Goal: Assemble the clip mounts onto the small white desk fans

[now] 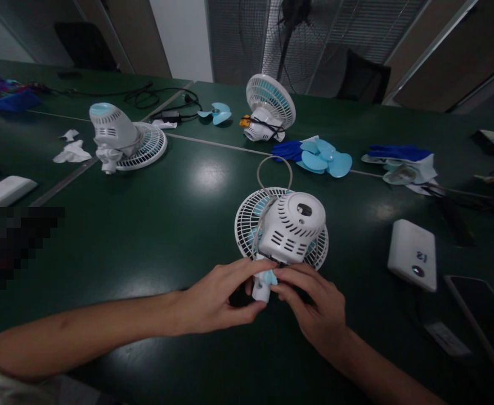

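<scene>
A small white fan (291, 225) lies grille-down on the green table in front of me, its motor housing facing up. At its near end juts a white neck piece (261, 289). My left hand (225, 289) grips this neck between thumb and fingers from the left. From the right, the fingertips of my right hand (314, 298) pinch a light-blue knob (269, 277) on the neck's side. The fan's grey cable (274, 160) loops up behind the housing. Light-blue blades show through the grille; the far side of the neck is hidden by my fingers.
Another fan (116, 132) lies at the left, and a third fan (270, 107) with a tied cable sits at the back. Light-blue blades (326, 157) rest by blue gloves (287, 151). A white power bank (413, 253) and a phone (483, 320) are at the right.
</scene>
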`<state>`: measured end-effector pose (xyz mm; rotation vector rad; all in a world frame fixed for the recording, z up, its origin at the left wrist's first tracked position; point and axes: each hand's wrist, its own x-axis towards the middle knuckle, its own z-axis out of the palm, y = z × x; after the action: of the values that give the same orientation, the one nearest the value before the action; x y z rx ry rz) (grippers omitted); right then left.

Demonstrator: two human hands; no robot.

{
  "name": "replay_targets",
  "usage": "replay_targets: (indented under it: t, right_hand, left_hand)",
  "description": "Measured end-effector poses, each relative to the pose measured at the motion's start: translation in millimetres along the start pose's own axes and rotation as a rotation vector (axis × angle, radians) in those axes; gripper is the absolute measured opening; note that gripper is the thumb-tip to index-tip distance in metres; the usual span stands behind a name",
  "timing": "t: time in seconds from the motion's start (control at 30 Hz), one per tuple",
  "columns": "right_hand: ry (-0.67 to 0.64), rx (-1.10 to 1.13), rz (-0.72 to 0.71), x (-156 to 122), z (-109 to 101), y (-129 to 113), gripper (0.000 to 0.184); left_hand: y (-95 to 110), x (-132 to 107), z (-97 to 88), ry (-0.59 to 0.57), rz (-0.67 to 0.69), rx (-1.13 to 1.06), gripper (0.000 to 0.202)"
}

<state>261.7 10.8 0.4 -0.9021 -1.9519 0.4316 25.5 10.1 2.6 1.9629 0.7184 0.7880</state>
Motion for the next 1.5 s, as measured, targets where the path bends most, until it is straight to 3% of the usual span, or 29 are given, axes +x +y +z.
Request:
replay_targets:
  t: [0.27, 0.63, 1.1, 1.33, 1.5]
  right_hand:
    - [-0.003, -0.059, -0.004, 2.4, 2.0, -2.1, 0.009]
    - [-0.016, -0.146, 0.005, 6.6, 2.0, -6.7, 0.018]
    - [-0.001, -0.088, 0.021, 7.3, 0.4, -7.6, 0.017]
    - [-0.029, -0.096, -0.068, 8.2, 1.5, -2.9, 0.017]
    - [0.024, 0.003, -0.108, 8.8, -5.1, -8.3, 0.015]
  left_hand:
    - [-0.1, -0.1, -0.1, 0.003, 0.010, 0.009, 0.067]
    - [0.9, 0.4, -2.1, -0.025, -0.003, 0.015, 0.067]
    - [-2.7, -0.7, 0.4, -0.031, -0.015, 0.018, 0.068]
    - [-2.5, 0.5, 0.7, -0.019, -0.006, 0.020, 0.068]
    - [-1.3, 1.1, 0.7, -0.019, -0.012, 0.000, 0.066]
